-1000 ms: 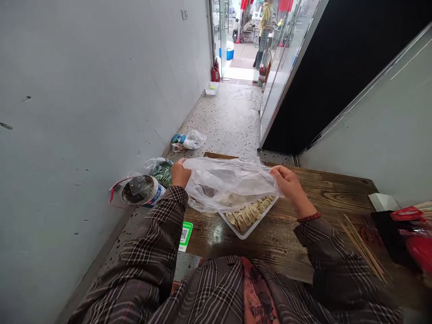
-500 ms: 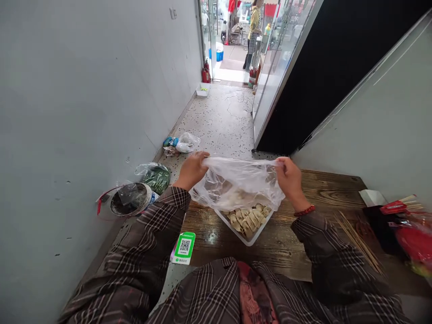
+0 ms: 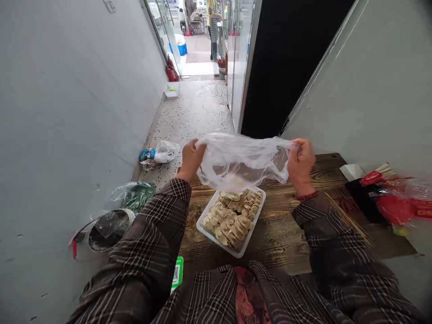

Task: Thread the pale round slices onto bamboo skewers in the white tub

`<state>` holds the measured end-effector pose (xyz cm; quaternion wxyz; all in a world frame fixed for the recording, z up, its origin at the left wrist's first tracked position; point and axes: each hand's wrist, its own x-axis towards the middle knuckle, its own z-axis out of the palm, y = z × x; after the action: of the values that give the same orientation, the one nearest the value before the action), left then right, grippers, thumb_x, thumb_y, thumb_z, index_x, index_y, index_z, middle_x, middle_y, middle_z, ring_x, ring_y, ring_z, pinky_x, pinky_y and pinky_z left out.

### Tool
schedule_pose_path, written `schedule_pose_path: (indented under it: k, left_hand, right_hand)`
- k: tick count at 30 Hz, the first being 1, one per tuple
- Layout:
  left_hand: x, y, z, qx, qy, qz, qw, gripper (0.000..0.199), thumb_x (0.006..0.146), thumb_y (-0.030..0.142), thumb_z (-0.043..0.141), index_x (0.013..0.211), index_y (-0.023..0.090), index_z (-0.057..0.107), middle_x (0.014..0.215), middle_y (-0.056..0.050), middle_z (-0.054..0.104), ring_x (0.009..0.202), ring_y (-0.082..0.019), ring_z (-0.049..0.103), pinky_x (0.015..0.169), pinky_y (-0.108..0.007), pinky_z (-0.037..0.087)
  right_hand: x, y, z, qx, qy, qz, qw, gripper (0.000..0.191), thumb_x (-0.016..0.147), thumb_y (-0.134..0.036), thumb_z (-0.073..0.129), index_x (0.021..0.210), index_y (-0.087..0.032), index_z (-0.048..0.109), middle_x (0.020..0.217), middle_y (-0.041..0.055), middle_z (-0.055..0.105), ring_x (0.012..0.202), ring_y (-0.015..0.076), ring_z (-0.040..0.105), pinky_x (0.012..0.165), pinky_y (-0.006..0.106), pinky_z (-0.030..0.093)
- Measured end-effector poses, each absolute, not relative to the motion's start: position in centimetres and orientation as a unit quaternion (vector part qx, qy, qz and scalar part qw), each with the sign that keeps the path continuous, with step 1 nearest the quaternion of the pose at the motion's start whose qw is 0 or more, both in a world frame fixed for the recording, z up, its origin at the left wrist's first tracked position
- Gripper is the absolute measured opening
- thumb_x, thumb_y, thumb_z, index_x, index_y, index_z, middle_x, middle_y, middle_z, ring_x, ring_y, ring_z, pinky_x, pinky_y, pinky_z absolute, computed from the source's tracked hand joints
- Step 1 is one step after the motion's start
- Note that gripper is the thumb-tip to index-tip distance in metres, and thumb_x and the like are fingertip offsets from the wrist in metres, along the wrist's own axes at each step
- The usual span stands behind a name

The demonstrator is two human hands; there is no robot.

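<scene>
A thin, clear plastic bag (image 3: 241,155) is stretched between my two hands, above the far end of a white tray. My left hand (image 3: 192,158) is closed on its left edge, and my right hand (image 3: 301,164) pinches the right edge. Below, the white plastic tray (image 3: 239,253) rests at an angle on the wooden table (image 3: 280,238). Pale, flat slices of food (image 3: 232,220) on thin skewers fill it. The bag's lower folds hang over the tray's far edge and hide part of it.
Bamboo skewers (image 3: 349,220), scissors (image 3: 349,202) and red packaging (image 3: 398,204) lie on the right. A green QR card (image 3: 177,272) sits at the near left. Left of the table are a bucket (image 3: 111,229) and bagged greens (image 3: 135,195). A person (image 3: 213,27) stands beyond the doorway.
Both hands have lifted the bag up and away from me, moving slightly apart. Most of the tray and its skewered slices, covered before, now show. The view has turned right.
</scene>
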<state>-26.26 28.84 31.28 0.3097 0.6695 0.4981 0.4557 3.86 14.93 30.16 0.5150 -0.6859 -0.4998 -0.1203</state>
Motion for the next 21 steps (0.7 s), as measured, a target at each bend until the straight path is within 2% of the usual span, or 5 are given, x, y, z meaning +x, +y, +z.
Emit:
schedule_pose_path:
  k: [5, 8, 10, 14, 21]
  left_hand:
    - [-20.0, 32.0, 31.3, 0.778, 0.406, 0.458, 0.141, 0.019, 0.076, 0.015, 0.063, 0.092, 0.019, 0.053, 0.115, -0.01, 0.056, 0.117, -0.024, 0.049, 0.1, -0.037, 0.045]
    - [-18.8, 32.6, 26.1, 0.857, 0.364, 0.338, 0.138, 0.03, 0.074, 0.003, 0.054, 0.1, 0.019, 0.054, 0.133, -0.013, 0.047, 0.129, -0.026, 0.042, 0.108, -0.041, 0.04]
    - [-18.9, 31.9, 21.4, 0.88, 0.38, 0.237, 0.157, 0.034, 0.074, -0.001, 0.047, 0.102, 0.016, 0.054, 0.132, -0.016, 0.048, 0.125, -0.025, 0.047, 0.106, -0.042, 0.042]
    - [-19.5, 29.5, 14.0, 0.89, 0.411, 0.034, 0.196, 0.034, 0.079, 0.0, 0.043, 0.105, 0.017, 0.057, 0.116, -0.015, 0.059, 0.105, -0.025, 0.057, 0.094, -0.04, 0.047]
    - [-20.5, 29.9, 13.0, 0.88, 0.431, -0.005, 0.201, 0.031, 0.084, 0.017, 0.05, 0.114, 0.017, 0.059, 0.117, -0.014, 0.066, 0.105, -0.027, 0.059, 0.095, -0.039, 0.044]
  right_hand:
    - [9.2, 13.9, 28.0, -0.702, -0.48, -0.185, 0.492, 0.003, 0.087, -0.023, 0.047, 0.086, -0.024, 0.051, 0.104, 0.009, 0.067, 0.102, 0.0249, 0.061, 0.094, 0.044, 0.044]
    - [11.2, 12.2, 21.7, -0.75, -0.518, -0.067, 0.407, 0.003, 0.079, -0.022, 0.05, 0.08, -0.023, 0.053, 0.103, 0.0103, 0.069, 0.103, 0.0273, 0.059, 0.096, 0.046, 0.042]
    - [11.0, 10.5, 16.5, -0.777, -0.515, 0.117, 0.342, 0.008, 0.077, -0.021, 0.049, 0.08, -0.022, 0.056, 0.101, 0.0118, 0.069, 0.102, 0.0265, 0.059, 0.094, 0.042, 0.043]
    - [8.3, 6.7, 8.5, -0.787, -0.485, 0.229, 0.306, 0.011, 0.071, -0.017, 0.046, 0.072, -0.023, 0.055, 0.071, 0.0051, 0.065, 0.071, 0.0215, 0.059, 0.069, 0.032, 0.047]
    - [1.8, 1.3, 5.4, -0.728, -0.483, 0.385, 0.297, 0.01, 0.072, -0.02, 0.046, 0.072, -0.022, 0.056, 0.069, 0.002, 0.065, 0.066, 0.0193, 0.058, 0.063, 0.029, 0.046]
